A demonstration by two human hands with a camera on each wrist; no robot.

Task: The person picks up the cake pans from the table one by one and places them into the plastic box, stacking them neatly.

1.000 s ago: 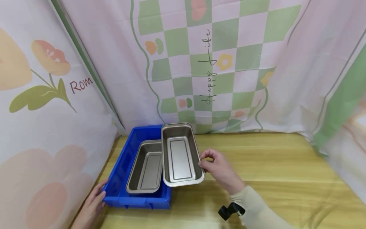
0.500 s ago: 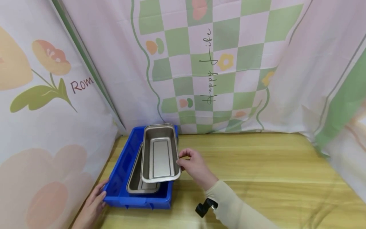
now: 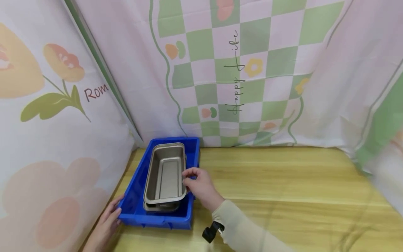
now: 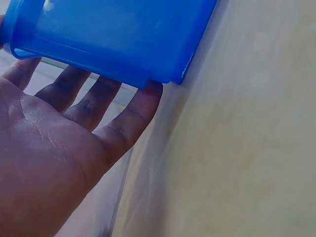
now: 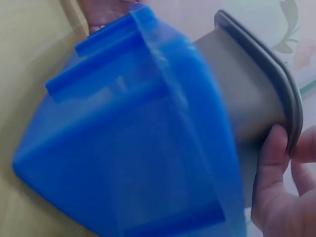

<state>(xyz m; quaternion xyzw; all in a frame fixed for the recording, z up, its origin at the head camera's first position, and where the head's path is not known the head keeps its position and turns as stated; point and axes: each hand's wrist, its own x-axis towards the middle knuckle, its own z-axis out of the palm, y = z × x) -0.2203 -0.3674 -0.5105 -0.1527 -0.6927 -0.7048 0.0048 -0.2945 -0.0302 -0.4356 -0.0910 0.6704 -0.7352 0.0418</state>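
My right hand point(image 3: 203, 187) pinches the right rim of a grey metal loaf pan point(image 3: 170, 176) between thumb and fingers. That pan hangs over a blue plastic bin point(image 3: 141, 219), and its edge shows as doubled lips in the right wrist view, like nested pans. Beneath it, a second loaf pan point(image 3: 161, 208) lies in the bin, mostly covered; only its near end shows. At the bin's near left corner my left hand point(image 3: 106, 217) grips the rim. In the left wrist view its fingers point(image 4: 140, 106) lie against the outer wall.
The bin stands on a wood-grain table point(image 3: 267, 196), close to a printed curtain point(image 3: 72, 147) on the left. Another curtain point(image 3: 176, 115) with green checks rises behind. A small black device point(image 3: 211, 231) is strapped to my right wrist.
My right hand has carried the loaf pan leftward from beside the bin to over the lower pan, and brought it down. The left hand keeps its grip on the bin.
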